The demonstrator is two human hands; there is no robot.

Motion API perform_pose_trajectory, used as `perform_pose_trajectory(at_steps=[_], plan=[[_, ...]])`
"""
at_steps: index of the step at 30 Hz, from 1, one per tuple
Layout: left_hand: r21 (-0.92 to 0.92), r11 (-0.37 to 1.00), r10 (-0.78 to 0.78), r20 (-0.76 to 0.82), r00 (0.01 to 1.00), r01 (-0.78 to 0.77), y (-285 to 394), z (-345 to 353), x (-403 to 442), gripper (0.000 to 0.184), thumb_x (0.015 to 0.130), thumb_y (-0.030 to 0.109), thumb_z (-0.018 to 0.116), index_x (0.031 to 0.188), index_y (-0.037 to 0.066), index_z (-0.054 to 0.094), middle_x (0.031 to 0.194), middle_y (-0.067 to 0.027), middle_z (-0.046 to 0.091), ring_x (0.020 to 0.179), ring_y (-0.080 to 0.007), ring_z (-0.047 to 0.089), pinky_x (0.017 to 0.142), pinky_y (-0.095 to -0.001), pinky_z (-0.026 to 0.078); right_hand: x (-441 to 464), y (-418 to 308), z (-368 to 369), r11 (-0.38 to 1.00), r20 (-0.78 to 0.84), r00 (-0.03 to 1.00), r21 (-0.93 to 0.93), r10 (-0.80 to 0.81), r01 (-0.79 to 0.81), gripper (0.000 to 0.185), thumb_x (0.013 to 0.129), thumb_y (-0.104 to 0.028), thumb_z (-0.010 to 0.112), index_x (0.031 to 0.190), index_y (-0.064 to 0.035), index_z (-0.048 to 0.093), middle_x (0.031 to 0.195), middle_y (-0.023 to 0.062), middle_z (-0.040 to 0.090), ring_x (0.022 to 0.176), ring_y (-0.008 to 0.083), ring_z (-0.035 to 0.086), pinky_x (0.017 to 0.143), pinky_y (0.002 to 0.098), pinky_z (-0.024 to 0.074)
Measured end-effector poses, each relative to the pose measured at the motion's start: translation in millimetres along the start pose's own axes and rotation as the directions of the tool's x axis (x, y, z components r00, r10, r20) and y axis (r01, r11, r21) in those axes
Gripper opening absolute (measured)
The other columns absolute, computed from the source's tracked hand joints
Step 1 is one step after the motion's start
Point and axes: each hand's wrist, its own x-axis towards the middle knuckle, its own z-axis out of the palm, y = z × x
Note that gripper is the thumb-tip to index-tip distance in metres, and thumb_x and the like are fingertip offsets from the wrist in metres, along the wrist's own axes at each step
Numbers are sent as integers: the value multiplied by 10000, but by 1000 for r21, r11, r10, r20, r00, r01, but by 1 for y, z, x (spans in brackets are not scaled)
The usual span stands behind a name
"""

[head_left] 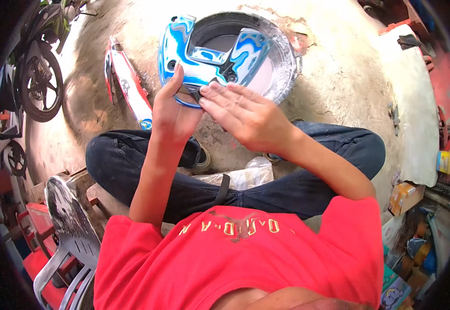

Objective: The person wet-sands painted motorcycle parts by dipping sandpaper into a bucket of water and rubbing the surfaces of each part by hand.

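A glossy motorcycle body panel (193, 70) in blue, white and silver swirls is held up in front of me, above a dark basin (287, 64). My left hand (177, 111) grips its lower left part, thumb on the face and the other fingers behind, mostly hidden. My right hand (250, 116) lies against the panel's lower edge, its fingers stretched out and close together. Something dark shows by those fingertips; I cannot tell whether it is part of the panel or a separate piece. Whitish liquid shows inside the basin behind the panel.
A red and white panel (131, 85) lies on the concrete floor to the left. A motorcycle wheel (41, 82) stands farther left, with a grey plastic chair (72, 232) nearer me. At the right are a long pale panel (416, 113) and a cardboard box (406, 198).
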Motion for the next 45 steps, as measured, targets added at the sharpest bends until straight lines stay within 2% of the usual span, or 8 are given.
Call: perform_pose_trajectory(at_steps=[6,9,20,26,30,36,42,45], plan=[[-54,999,3,19,1000,-2,0,8,-5,392,1083,268,466,1407,48,484,1391,-167,580,1293,-343,556,1104,-569,413,-2,60,-18,921,16,947,-241,321,-308,437,903,29,511,1333,-9,583,1327,186,648,1187,331,654,1050,430,515],[-47,999,12,48,999,-9,2,-2,1,377,1083,249,461,1402,50,487,1393,-163,578,1292,-342,557,1099,-589,413,-4,-1,-4,999,31,999,-26,28,-27,419,905,21,528,1316,2,605,1314,176,663,1218,295,652,1038,422,529],[-2,1000,-6,-20,1000,6,5,-3,-1,370,1083,255,471,1404,70,483,1372,-154,593,1285,-341,565,1093,-594,422,1,-17,-10,997,33,997,53,-63,61,462,855,-6,607,1317,1,618,1320,164,662,1214,287,656,1030,426,525],[-25,1000,-2,-53,999,1,0,13,-7,359,1087,249,461,1393,65,494,1362,-175,602,1263,-345,585,1098,-574,429,-8,76,-19,926,-4,956,-248,292,-284,442,905,13,546,1346,10,568,1322,179,648,1242,341,618,1029,439,524],[-7,1000,-8,26,1000,8,1,4,-1,363,1087,255,460,1393,63,491,1378,-167,589,1280,-344,570,1088,-585,431,-2,-12,-7,998,59,997,25,-58,56,419,913,-31,573,1331,-11,611,1325,169,662,1257,277,632,1060,414,509],[-21,1000,6,-10,1000,-6,-6,19,-8,370,1089,261,455,1384,39,491,1370,-180,587,1269,-343,577,1095,-548,437,-7,79,-24,890,17,932,-305,361,-339,480,878,21,562,1357,9,566,1341,170,644,1250,319,620,1074,411,496],[4,1000,-17,-3,1000,17,-3,-1,-3,376,1082,252,476,1390,37,486,1379,-170,583,1277,-336,570,1095,-557,433,1,12,-12,997,36,997,-36,-71,72,414,910,-87,571,1307,30,592,1325,188,649,1197,286,660,1024,421,533],[-46,999,6,-10,1000,-6,-4,15,-8,374,1086,258,466,1387,37,489,1372,-180,585,1273,-330,574,1097,-560,429,1,74,-23,919,-36,956,-267,291,-290,395,916,-80,562,1294,31,591,1319,177,653,1136,327,675,996,419,544]])
